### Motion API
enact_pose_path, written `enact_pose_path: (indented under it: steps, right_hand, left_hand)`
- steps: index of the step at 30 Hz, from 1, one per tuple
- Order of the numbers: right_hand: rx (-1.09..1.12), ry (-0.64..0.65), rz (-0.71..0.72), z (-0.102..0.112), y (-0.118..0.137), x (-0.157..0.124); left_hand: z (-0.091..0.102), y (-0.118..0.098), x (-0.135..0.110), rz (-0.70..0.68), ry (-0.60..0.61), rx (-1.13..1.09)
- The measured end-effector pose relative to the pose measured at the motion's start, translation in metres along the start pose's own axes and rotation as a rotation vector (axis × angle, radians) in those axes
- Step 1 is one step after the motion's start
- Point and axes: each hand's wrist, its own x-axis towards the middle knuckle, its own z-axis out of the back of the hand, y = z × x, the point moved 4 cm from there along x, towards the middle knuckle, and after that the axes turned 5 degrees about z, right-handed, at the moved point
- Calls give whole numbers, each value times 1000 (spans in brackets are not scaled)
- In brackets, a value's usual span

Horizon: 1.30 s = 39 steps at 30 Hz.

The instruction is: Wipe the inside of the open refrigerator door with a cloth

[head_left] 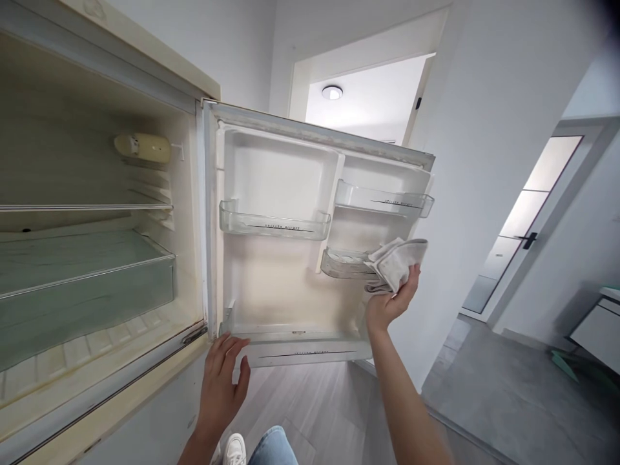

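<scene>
We observe a soft, creased, pale cloth in loose folds, set against a smooth white moulded door with clear, round-cornered bins. The cloth lies in our right grip, whose fingers pinch its lower part; the folds project above. It hides the outer end of the ribbed-looking lower right bin. Our left grip is spread, partly covering the left end of the bottom bin. The fridge contains a translucent green drawer.
</scene>
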Motion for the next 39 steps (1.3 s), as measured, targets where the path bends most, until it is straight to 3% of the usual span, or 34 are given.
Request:
enact_pose_path:
  steps: [3, 7, 10, 15, 19, 23, 25, 28, 31, 34, 39]
  right_hand:
    - [183, -117, -300, -17, 0, -18]
    - [651, -341, -634, -39, 7, -22]
    - [925, -373, -817, -51, 19, -15]
    - [1119, -184, -886, -56, 50, -30]
    - [1266, 70, -957, -60, 67, -51]
    - [1373, 263, -1019, -56, 53, -39]
    - [1374, 248, -1023, -51, 31, -22]
    - [1320, 91, -1026, -44, -8, 1]
    - [1293, 22, -1069, -47, -24, 7]
    - [1305, 57, -1102, -58, -13, -2]
    - [1338, 207, -1114, -79, 30, -31]
  left_hand:
    - [-2, -1, 1, 11, 14, 6]
    - [-3, -4, 3, 21, 19, 25]
    - [-4, -6, 5, 9, 25, 31]
    - [-3, -8, 5, 9, 26, 27]
    - [-3, -6, 4, 7, 20, 16]
    - [-5, -6, 3, 6, 32, 22]
    - [-5, -6, 4, 6, 45, 34]
    - [-5, -7, 4, 5, 58, 47]
    - [-5, -9, 4, 12, 56, 48]
    - [-5, -11, 4, 27, 52, 41]
    - [-6, -12, 4, 63, 77, 11]
